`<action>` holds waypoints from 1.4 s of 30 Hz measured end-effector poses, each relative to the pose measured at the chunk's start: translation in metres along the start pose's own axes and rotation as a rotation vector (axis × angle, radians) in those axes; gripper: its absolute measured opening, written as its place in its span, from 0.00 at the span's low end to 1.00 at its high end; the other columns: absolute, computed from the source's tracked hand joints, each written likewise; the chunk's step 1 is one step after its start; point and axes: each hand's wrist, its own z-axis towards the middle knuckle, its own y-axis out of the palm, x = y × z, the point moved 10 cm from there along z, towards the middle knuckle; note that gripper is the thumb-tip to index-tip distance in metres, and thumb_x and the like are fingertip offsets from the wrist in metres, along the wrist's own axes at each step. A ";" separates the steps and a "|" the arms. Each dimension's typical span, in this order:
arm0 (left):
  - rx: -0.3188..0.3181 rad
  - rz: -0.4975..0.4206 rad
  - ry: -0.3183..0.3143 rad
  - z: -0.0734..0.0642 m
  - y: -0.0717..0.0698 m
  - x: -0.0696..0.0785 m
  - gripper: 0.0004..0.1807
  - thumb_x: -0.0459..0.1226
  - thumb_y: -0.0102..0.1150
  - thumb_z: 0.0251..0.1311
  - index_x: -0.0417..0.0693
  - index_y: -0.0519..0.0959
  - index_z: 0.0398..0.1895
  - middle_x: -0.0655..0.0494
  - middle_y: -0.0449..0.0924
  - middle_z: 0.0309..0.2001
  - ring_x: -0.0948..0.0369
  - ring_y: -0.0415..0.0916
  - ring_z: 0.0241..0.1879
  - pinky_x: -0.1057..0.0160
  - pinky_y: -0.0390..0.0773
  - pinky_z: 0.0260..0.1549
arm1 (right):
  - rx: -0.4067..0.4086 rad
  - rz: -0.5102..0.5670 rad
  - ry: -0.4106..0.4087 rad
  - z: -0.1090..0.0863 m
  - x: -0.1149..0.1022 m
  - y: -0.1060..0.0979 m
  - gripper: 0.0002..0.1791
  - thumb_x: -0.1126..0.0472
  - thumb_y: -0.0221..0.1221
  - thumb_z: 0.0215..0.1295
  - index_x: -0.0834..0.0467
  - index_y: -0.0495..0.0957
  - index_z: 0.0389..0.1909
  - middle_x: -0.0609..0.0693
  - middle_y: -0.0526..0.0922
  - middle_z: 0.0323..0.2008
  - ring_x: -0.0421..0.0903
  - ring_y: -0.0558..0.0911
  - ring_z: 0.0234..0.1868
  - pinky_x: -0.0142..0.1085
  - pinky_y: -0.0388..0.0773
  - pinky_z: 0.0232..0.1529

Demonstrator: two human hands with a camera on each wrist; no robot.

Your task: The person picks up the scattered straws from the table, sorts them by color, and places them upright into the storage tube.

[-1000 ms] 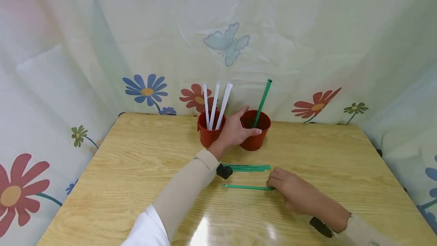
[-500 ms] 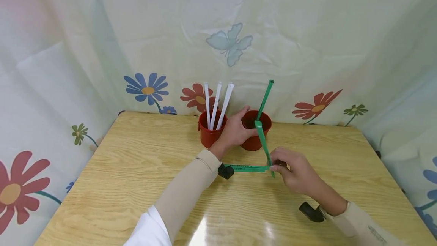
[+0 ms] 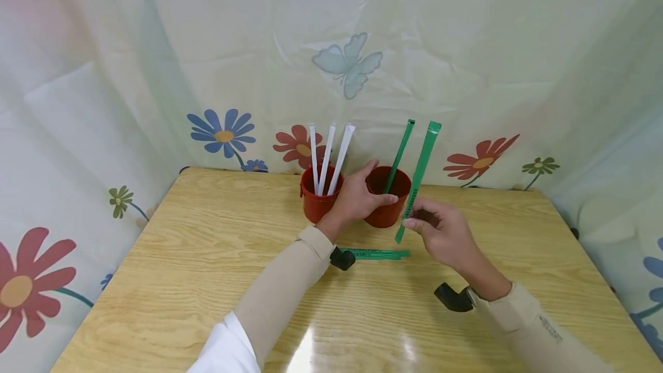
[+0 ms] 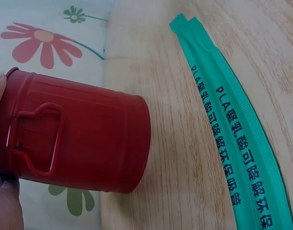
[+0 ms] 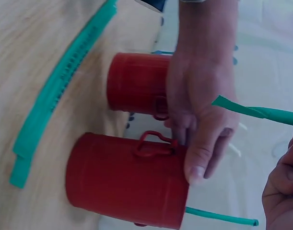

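Note:
My left hand (image 3: 357,197) grips the rim of the right-hand small red metal bucket (image 3: 383,219), thumb and fingers spread along it. In that bucket leans one green-wrapped drinking straw (image 3: 401,153). Just right of it, my right hand (image 3: 441,230) pinches another green-wrapped straw (image 3: 426,157) near its lower end. This straw stands nearly upright, tilted slightly right, its lower tip in front of the bucket in the head view. On the table before the bucket lie further green straws (image 3: 382,255), their printed wrappers (image 4: 232,124) close up in the left wrist view.
Beside my left wrist stands a second red bucket (image 3: 315,209) holding three white-wrapped straws (image 3: 339,160). Both buckets are near the back edge of the wooden table (image 3: 207,235). Behind hangs a flower-printed curtain (image 3: 466,62).
My right hand has picked a green straw up from the table, raised it toward the right bucket and turned it upright. The left hand has stayed on the bucket.

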 end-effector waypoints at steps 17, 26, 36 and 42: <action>-0.010 0.001 -0.009 -0.001 0.001 0.000 0.50 0.47 0.73 0.53 0.50 0.57 0.77 0.50 0.68 0.71 0.52 0.71 0.67 0.53 0.75 0.64 | 0.147 -0.034 0.081 0.040 0.013 -0.024 0.05 0.73 0.61 0.63 0.64 0.82 0.29 0.51 0.78 0.23 0.37 0.73 0.22 0.26 0.71 0.25; -0.013 -0.011 -0.012 -0.001 0.002 -0.001 0.50 0.46 0.73 0.53 0.48 0.57 0.76 0.50 0.69 0.70 0.52 0.72 0.66 0.53 0.75 0.64 | 0.195 -0.097 0.117 0.051 0.035 -0.030 0.07 0.70 0.62 0.64 0.65 0.81 0.26 0.54 0.76 0.20 0.39 0.70 0.20 0.27 0.69 0.23; -0.016 -0.026 -0.012 -0.001 0.002 0.000 0.50 0.47 0.73 0.53 0.50 0.57 0.77 0.51 0.69 0.70 0.53 0.71 0.66 0.53 0.74 0.65 | 0.206 -0.165 0.176 0.064 0.051 -0.032 0.09 0.65 0.60 0.67 0.65 0.81 0.29 0.55 0.78 0.22 0.39 0.71 0.23 0.27 0.68 0.25; -0.014 -0.026 0.001 0.000 0.001 0.002 0.49 0.46 0.72 0.53 0.48 0.57 0.76 0.48 0.70 0.70 0.51 0.71 0.66 0.52 0.74 0.64 | 0.218 -0.173 0.220 0.066 0.066 -0.028 0.09 0.64 0.60 0.68 0.65 0.80 0.30 0.55 0.77 0.24 0.41 0.72 0.25 0.27 0.69 0.26</action>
